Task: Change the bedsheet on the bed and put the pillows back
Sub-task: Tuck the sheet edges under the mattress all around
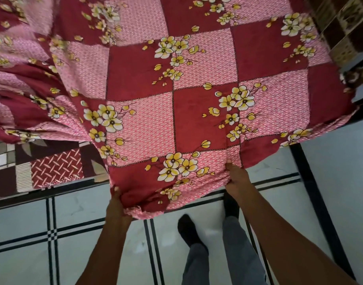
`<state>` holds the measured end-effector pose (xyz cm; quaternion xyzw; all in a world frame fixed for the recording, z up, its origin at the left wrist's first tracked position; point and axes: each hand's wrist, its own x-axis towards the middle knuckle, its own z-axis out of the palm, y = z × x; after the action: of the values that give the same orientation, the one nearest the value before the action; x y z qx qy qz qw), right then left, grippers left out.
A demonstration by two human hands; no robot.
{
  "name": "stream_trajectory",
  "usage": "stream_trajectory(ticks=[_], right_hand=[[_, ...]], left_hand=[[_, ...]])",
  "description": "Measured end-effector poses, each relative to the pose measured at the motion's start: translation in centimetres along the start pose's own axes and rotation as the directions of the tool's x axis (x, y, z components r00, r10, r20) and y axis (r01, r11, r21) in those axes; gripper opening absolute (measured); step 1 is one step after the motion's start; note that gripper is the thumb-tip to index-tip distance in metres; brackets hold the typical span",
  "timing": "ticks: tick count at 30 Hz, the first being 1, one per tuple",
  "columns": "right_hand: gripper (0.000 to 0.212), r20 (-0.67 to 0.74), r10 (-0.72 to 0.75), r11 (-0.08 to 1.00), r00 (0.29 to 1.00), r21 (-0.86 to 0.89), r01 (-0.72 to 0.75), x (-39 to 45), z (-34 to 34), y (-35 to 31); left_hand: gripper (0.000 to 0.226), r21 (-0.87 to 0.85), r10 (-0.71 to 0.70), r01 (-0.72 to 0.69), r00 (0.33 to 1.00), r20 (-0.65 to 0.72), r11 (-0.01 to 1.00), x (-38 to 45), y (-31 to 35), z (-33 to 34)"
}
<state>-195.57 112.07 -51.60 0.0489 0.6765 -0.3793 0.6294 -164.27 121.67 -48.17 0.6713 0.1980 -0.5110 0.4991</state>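
Observation:
A red and pink checked bedsheet (176, 89) with yellow-white flowers billows over the bed and fills most of the view. My left hand (117, 206) grips its near edge at the lower left, fingers curled into the cloth. My right hand (236, 179) grips the same edge further right, thumb on top. The sheet is smooth in the middle and bunched in folds at the left. Beneath it at the left shows another patterned sheet (53, 167) in maroon and white lying on the bed. No pillows are in view.
The bed's dark frame (312, 182) runs along the near edge and down the right side. Below is a pale tiled floor (84, 254) with black lines. My legs in grey trousers and dark socks (189, 229) stand close to the bed.

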Motion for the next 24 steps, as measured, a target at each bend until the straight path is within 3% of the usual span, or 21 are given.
stream_trajectory(ticks=[4,8,10,12,14,16,18,19,21,22,24], right_hand=[[0.015,0.005,-0.007,0.999,1.000,0.037,0.007,-0.2,-0.5,-0.2],[0.058,0.126,-0.002,0.987,0.992,0.160,-0.018,-0.2,-1.7,-1.8],[0.067,0.200,-0.104,0.943,0.974,0.330,0.033,0.0,-2.8,-2.7],[0.071,0.188,-0.114,0.905,0.975,0.425,0.024,1.3,-3.9,-3.5],[0.064,0.144,-0.141,0.936,0.979,0.343,0.085,2.2,-4.8,-3.8],[0.060,0.015,-0.072,0.976,0.997,0.206,0.068,3.0,-5.3,-3.7],[0.061,-0.199,-0.003,0.996,0.980,0.087,0.021,4.1,-6.5,-3.9],[0.057,-0.240,0.010,0.999,0.971,0.052,0.002,4.8,-7.1,-4.2],[0.050,-0.188,0.042,0.998,0.981,0.044,-0.034,5.4,-7.8,-5.2],[0.047,-0.149,0.087,0.996,0.985,0.024,-0.084,5.0,-8.0,-5.8],[0.039,-0.125,0.134,0.985,0.983,-0.090,-0.146,4.4,-9.0,-6.7]], left_hand=[[0.035,0.026,-0.016,0.017,0.998,-0.055,1.000,1.0,-0.8,0.3],[0.018,0.002,0.005,-0.005,0.994,-0.108,1.000,2.1,1.1,0.3],[0.022,-0.026,-0.009,0.008,1.000,-0.028,1.000,1.6,1.8,0.1],[0.024,0.024,-0.051,0.049,0.997,0.058,0.998,1.2,1.9,-0.3],[0.034,0.118,-0.071,0.056,0.990,0.120,0.991,0.9,1.3,-0.2],[0.039,0.230,-0.048,0.024,0.994,0.099,0.973,1.6,0.7,-0.5],[0.050,0.333,0.032,-0.002,0.996,-0.085,0.943,2.4,0.2,-1.0],[0.048,0.376,0.084,-0.022,0.985,-0.150,0.926,2.6,-0.1,-1.2],[0.025,0.455,0.186,-0.066,0.957,-0.224,0.888,3.0,-0.6,-1.1],[0.022,0.495,0.263,-0.087,0.918,-0.297,0.864,3.1,-1.1,-0.9],[0.038,0.677,0.525,-0.156,0.761,-0.382,0.719,2.6,-1.9,0.8]])
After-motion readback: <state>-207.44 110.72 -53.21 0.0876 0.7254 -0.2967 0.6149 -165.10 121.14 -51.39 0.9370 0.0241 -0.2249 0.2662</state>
